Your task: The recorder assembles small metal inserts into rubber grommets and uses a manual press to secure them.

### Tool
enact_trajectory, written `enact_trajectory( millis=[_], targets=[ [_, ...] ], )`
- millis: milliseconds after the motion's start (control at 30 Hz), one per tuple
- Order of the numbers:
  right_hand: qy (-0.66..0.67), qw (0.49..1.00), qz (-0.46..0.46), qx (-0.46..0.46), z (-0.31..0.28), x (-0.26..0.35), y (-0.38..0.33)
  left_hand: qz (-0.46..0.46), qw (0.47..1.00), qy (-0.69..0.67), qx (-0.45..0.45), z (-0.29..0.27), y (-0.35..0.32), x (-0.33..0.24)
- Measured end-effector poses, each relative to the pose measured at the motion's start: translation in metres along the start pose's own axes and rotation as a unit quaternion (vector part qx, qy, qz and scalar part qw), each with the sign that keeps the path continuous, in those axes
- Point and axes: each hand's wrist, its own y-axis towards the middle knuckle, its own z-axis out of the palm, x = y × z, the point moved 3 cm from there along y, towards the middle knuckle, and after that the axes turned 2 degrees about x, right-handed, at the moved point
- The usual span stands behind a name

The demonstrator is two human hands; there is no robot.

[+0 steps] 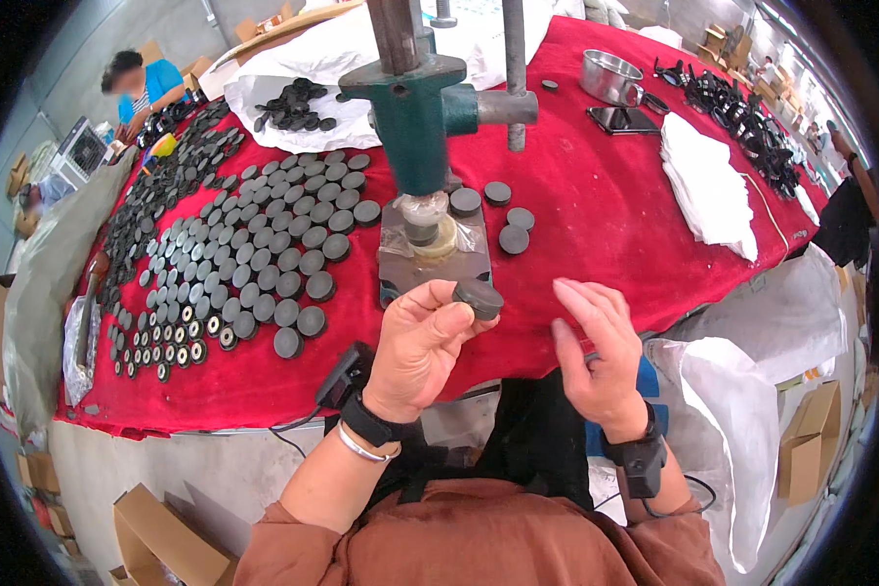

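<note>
My left hand pinches a dark grey round disc between thumb and fingers, just in front of the press. To its right, my right hand is raised with fingers apart and nothing in it. Beyond both hands stands a green hand press; under its wrapped ram, another disc sits at the base plate. A few loose discs lie right of the press. Left of it, many grey discs are spread in rows, and some at the near left show pale rings.
A red cloth covers the table. At the far right are a metal cup, a phone, a white cloth and black parts. Black pieces lie on white sheeting. Another person sits at the far left.
</note>
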Motion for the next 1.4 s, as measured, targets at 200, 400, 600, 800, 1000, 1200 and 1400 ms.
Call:
enact_trajectory(
  millis=[200, 400, 600, 800, 1000, 1200, 1400],
  targets=[
    [0.281, 0.953, 0.038, 0.111, 0.008, 0.018, 0.038, -0.090, 0.996, 0.000, -0.031, 0.012, 0.000, 0.000],
    [0.182, 0.975, 0.075, 0.104, 0.014, -0.008, 0.044, -0.168, 0.977, 0.110, -0.070, 0.001, -0.006, 0.001],
    [-0.160, 0.981, 0.080, 0.081, 0.014, -0.099, 0.057, -0.147, 0.963, 0.178, -0.137, 0.001, 0.000, -0.006],
    [-0.127, 0.984, -0.028, 0.121, 0.038, -0.052, 0.074, -0.151, 0.955, 0.179, -0.181, -0.006, -0.006, -0.004],
    [-0.210, 0.962, -0.065, 0.164, 0.052, -0.054, 0.076, -0.135, 0.949, 0.237, -0.162, 0.001, 0.004, -0.004],
    [0.362, 0.847, 0.283, 0.268, 0.037, -0.033, 0.063, 0.038, 0.911, 0.387, -0.135, 0.005, 0.010, 0.001],
    [0.564, 0.692, 0.367, 0.263, 0.036, -0.028, 0.047, 0.165, 0.828, 0.532, -0.070, 0.022, 0.011, 0.002]
  ],
)
